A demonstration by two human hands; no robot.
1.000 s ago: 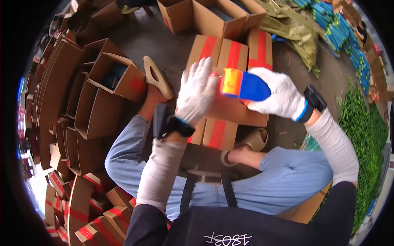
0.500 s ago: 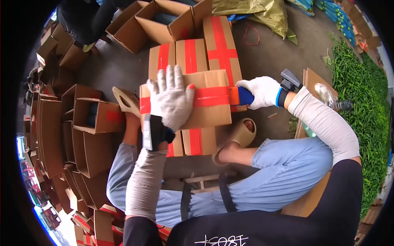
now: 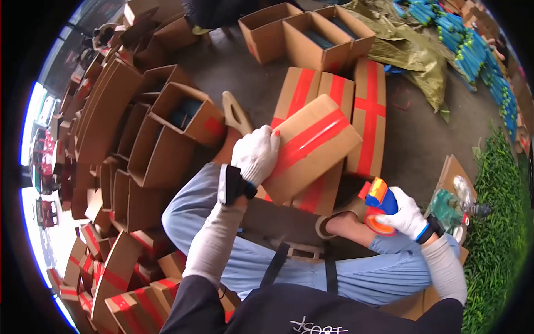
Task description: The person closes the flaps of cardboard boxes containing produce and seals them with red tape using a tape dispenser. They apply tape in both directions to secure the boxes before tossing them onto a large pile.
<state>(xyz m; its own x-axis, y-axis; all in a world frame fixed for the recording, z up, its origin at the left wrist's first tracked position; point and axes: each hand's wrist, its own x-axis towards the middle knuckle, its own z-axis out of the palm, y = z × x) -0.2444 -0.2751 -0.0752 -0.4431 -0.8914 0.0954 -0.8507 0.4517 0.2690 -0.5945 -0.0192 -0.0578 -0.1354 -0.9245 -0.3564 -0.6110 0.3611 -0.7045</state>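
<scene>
My left hand [image 3: 257, 153], in a white glove, is closed on the left end of a brown cardboard box [image 3: 317, 149]. A strip of red tape runs lengthwise along the box, which sits tilted over other taped boxes [image 3: 336, 89]. In my right hand [image 3: 407, 216], also gloved, is a blue and orange tape dispenser [image 3: 385, 199] with a roll of red tape. The dispenser is apart from the box, to its lower right, above my bent leg.
Open cardboard boxes [image 3: 189, 114] with bluish contents stand at left, others [image 3: 317, 36] at the top. Taped boxes [image 3: 136, 306] pile up at lower left. Green plant stems [image 3: 495, 222] heap at right, near a gold-coloured sheet [image 3: 411, 53]. A person's dark clothing [image 3: 222, 12] shows at the top.
My left hand has gone from lying flat on the box to gripping its left end, and the box has turned. My right hand has drawn the tape dispenser away, down and right.
</scene>
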